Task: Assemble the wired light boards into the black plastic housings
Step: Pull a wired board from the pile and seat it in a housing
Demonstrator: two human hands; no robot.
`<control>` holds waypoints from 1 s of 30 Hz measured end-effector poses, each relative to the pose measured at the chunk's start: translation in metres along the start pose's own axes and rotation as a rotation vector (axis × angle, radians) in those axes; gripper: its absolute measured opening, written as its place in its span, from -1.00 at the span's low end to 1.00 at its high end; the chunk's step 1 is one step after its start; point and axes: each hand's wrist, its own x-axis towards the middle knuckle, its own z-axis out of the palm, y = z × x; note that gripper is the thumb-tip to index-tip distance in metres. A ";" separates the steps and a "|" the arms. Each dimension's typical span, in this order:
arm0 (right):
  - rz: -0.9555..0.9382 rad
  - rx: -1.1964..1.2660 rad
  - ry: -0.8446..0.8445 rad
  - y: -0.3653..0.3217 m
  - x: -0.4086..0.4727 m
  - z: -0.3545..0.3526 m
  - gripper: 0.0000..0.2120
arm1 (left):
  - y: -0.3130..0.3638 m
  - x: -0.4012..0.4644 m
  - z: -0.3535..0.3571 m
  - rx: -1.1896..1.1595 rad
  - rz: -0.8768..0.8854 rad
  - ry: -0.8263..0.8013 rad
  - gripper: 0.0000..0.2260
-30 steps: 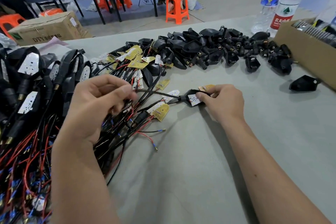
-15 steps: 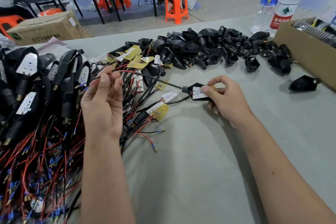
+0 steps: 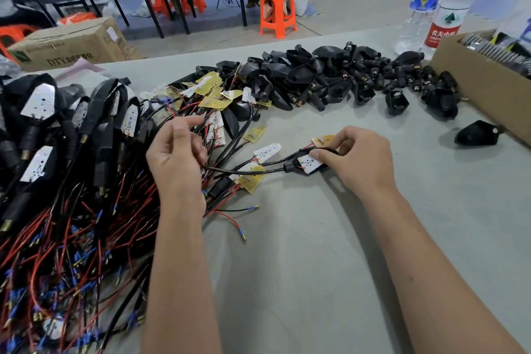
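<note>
Both hands pinch: right hand (image 3: 356, 161) fingertips now press the light board (image 3: 309, 163) into its black housing (image 3: 316, 171), left hand (image 3: 175, 158) has dropped, holding the black cable (image 3: 244, 172).

Light: bright and even, coming from above.
Shadows: soft and short on the bench (image 3: 316, 267) under both forearms.
Glare: small shine on the water bottles (image 3: 448, 6).
Edges: wide-angle bending, slightly blurred corners.

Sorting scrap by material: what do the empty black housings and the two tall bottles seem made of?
Heaped empty black housings: apparently moulded plastic, dull sheen, some with brass-coloured tips, seemingly metal. Two tall clear bottles: thin transparent plastic, by the see-through walls and printed labels.
</note>
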 end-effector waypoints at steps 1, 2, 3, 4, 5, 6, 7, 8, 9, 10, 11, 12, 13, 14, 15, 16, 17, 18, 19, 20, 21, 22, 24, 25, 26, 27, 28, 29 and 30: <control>-0.014 -0.013 0.035 -0.002 -0.001 0.002 -0.63 | -0.002 -0.001 0.005 0.108 0.045 -0.031 -0.72; -0.039 -0.009 0.054 -0.003 -0.003 0.003 -0.62 | -0.004 -0.003 0.010 0.233 0.096 -0.079 -0.73; -0.074 -0.006 0.061 -0.003 -0.004 0.004 -0.63 | -0.007 -0.006 0.015 0.377 0.146 -0.140 -0.77; -0.111 -0.007 0.061 -0.003 -0.004 0.005 -0.66 | -0.009 -0.009 0.022 0.509 0.172 -0.208 -0.82; -0.138 -0.010 0.054 -0.002 -0.004 0.005 -0.69 | -0.010 -0.013 0.028 0.616 0.172 -0.278 -0.88; -0.150 -0.010 0.046 -0.002 -0.004 0.005 -0.72 | -0.010 -0.016 0.032 0.707 0.163 -0.344 -0.94; -0.153 -0.007 0.037 -0.001 -0.003 0.004 -0.74 | -0.010 -0.019 0.036 0.787 0.163 -0.394 -0.92; -0.156 -0.002 0.028 -0.001 -0.003 0.004 -0.77 | -0.010 -0.021 0.038 0.846 0.166 -0.434 -0.87; -0.162 0.003 0.020 -0.001 -0.002 0.004 -0.81 | -0.010 -0.022 0.039 0.878 0.166 -0.454 -0.83; -0.170 0.010 0.013 0.000 -0.002 0.003 -0.84 | -0.009 -0.022 0.039 0.884 0.163 -0.459 -0.80; -0.172 0.023 0.004 -0.001 -0.002 0.002 -0.87 | -0.008 -0.022 0.039 0.883 0.152 -0.460 -0.80; -0.164 0.040 -0.008 -0.001 -0.001 0.001 -0.89 | -0.006 -0.022 0.038 0.883 0.136 -0.460 -0.79; -0.146 0.062 -0.025 -0.001 -0.001 0.000 -0.89 | -0.003 -0.022 0.037 0.887 0.115 -0.472 -0.79; -0.125 0.086 -0.046 0.000 0.000 0.000 -0.89 | 0.000 -0.022 0.038 0.895 0.092 -0.495 -0.78; -0.108 0.100 -0.066 0.000 0.000 0.000 -0.89 | 0.004 -0.022 0.039 0.900 0.070 -0.522 -0.77; -0.101 0.099 -0.080 0.001 0.000 0.000 -0.89 | 0.007 -0.023 0.040 0.902 0.053 -0.546 -0.78; -0.100 0.085 -0.088 0.001 0.000 0.001 -0.86 | 0.011 -0.023 0.041 0.900 0.047 -0.559 -0.81; -0.100 0.071 -0.092 0.002 0.000 0.002 -0.84 | 0.014 -0.023 0.043 0.893 0.052 -0.556 -0.86; -0.097 0.066 -0.094 0.001 0.000 0.003 -0.83 | 0.018 -0.023 0.044 0.881 0.060 -0.539 -0.91; -0.094 0.070 -0.099 0.000 0.001 0.004 -0.85 | 0.021 -0.023 0.044 0.870 0.069 -0.519 -0.94; -0.094 0.085 -0.110 -0.001 0.001 0.005 -0.88 | 0.024 -0.023 0.044 0.867 0.074 -0.509 -0.95; -0.098 0.110 -0.131 -0.002 0.001 0.005 -0.90 | 0.026 -0.023 0.043 0.878 0.071 -0.514 -0.93; -0.114 0.166 -0.186 -0.002 0.000 0.005 -0.88 | 0.029 -0.023 0.042 0.933 0.041 -0.545 -0.88; -0.115 0.192 -0.213 -0.002 0.000 0.004 -0.87 | 0.029 -0.023 0.042 0.973 0.014 -0.561 -0.84; -0.113 0.213 -0.235 -0.001 -0.001 0.004 -0.85 | 0.029 -0.024 0.043 1.016 -0.017 -0.580 -0.79; -0.113 0.230 -0.247 0.000 -0.001 0.003 -0.85 | 0.029 -0.025 0.043 1.060 -0.051 -0.599 -0.76; -0.114 0.245 -0.249 0.000 -0.001 0.002 -0.84 | 0.028 -0.026 0.044 1.098 -0.086 -0.610 -0.74; -0.111 0.261 -0.247 0.000 -0.001 0.002 -0.83 | 0.027 -0.028 0.046 1.128 -0.118 -0.610 -0.74; -0.104 0.279 -0.246 0.000 -0.002 0.002 -0.82 | 0.026 -0.031 0.048 1.152 -0.140 -0.601 -0.74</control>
